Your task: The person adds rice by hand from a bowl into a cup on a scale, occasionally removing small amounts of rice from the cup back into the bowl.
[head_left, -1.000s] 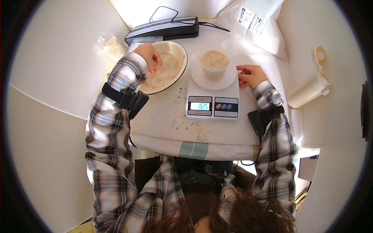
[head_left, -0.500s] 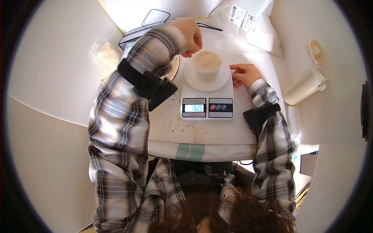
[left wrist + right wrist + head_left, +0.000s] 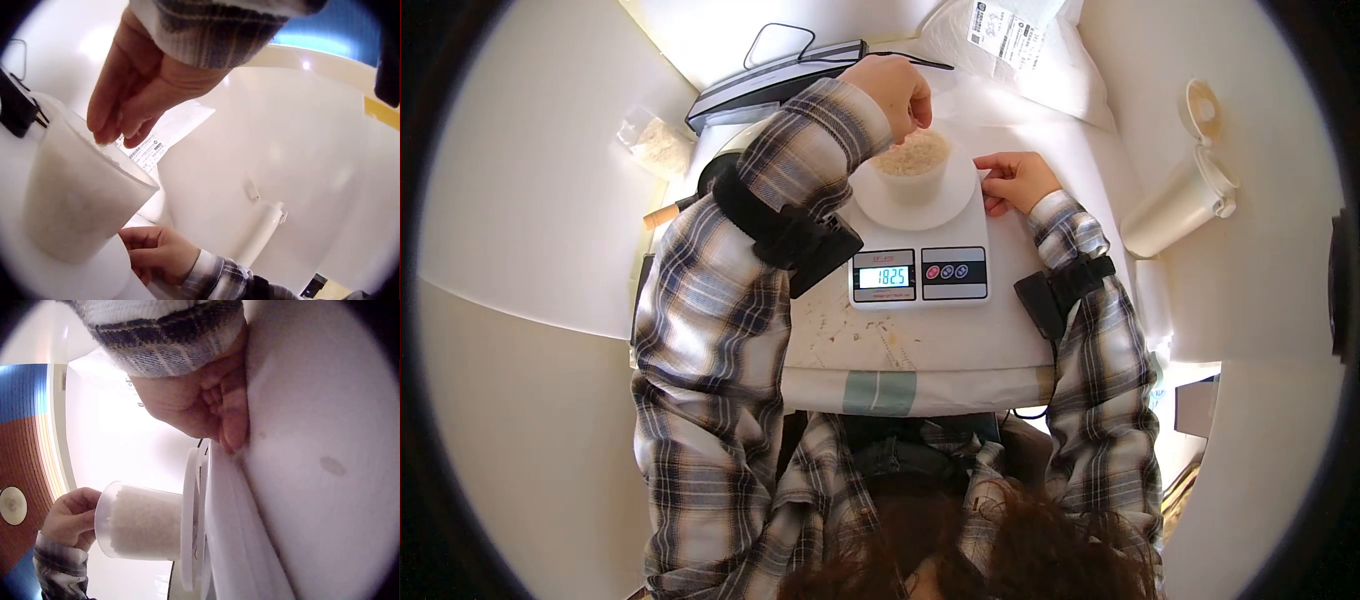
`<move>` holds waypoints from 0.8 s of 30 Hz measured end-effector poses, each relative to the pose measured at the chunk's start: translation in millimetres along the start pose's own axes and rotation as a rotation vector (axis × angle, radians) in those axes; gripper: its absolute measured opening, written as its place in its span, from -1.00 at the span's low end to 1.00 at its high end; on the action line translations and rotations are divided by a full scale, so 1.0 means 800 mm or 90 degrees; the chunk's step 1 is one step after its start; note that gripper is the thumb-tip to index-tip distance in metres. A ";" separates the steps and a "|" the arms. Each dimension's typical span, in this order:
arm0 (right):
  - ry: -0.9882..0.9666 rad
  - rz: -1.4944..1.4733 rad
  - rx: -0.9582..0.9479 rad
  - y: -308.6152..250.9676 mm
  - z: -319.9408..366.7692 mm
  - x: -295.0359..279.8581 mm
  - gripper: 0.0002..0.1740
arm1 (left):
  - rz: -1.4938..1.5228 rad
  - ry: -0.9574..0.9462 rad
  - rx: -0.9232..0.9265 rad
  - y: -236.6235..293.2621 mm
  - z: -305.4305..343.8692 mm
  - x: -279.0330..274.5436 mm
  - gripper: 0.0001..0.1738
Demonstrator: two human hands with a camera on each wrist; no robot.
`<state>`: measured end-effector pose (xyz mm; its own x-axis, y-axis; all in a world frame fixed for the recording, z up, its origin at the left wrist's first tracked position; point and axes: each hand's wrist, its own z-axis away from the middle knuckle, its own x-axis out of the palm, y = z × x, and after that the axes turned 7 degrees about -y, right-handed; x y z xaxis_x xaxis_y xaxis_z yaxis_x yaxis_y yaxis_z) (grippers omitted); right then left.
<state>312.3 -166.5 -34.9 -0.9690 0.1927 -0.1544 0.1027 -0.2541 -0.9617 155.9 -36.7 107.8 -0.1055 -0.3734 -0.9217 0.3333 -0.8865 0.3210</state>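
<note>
While your left hand (image 3: 897, 90) holds its fingers bunched together over the rice cup (image 3: 912, 170) on the kitchen scale (image 3: 972, 238), topping-up seems underway; next, add sparingly.

Small food-weighing and packing station, kitchen-like. White taped table (image 3: 920, 345) carries a white digital kitchen scale (image 3: 920, 270), a clear plastic cup (image 3: 910, 185) heaped with white rice (image 3: 912, 155), a black-and-silver vacuum sealer (image 3: 770, 80), a clear rice-filled pouch (image 3: 655, 145) and a big white labelled sack (image 3: 1020, 50). Plain white walls.
</note>
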 end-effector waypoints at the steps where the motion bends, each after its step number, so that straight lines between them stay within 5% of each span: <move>1: 0.000 -0.001 0.001 -0.001 0.001 0.000 -0.64 | 0.012 0.016 0.011 -0.001 0.000 0.001 -0.87; 14: -0.006 0.003 0.008 -0.002 0.002 0.001 -0.63 | 0.009 0.017 -0.004 -0.008 0.011 0.004 -0.84; 24: -0.014 0.001 0.005 0.000 0.000 -0.001 -0.63 | 0.186 0.025 -0.053 -0.012 0.019 0.002 -0.70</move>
<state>312.7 -166.6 -34.8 -0.9738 0.1708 -0.1501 0.1021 -0.2616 -0.9598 138.3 -32.8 106.4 0.0410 -0.5967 -0.8014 0.4194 -0.7177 0.5559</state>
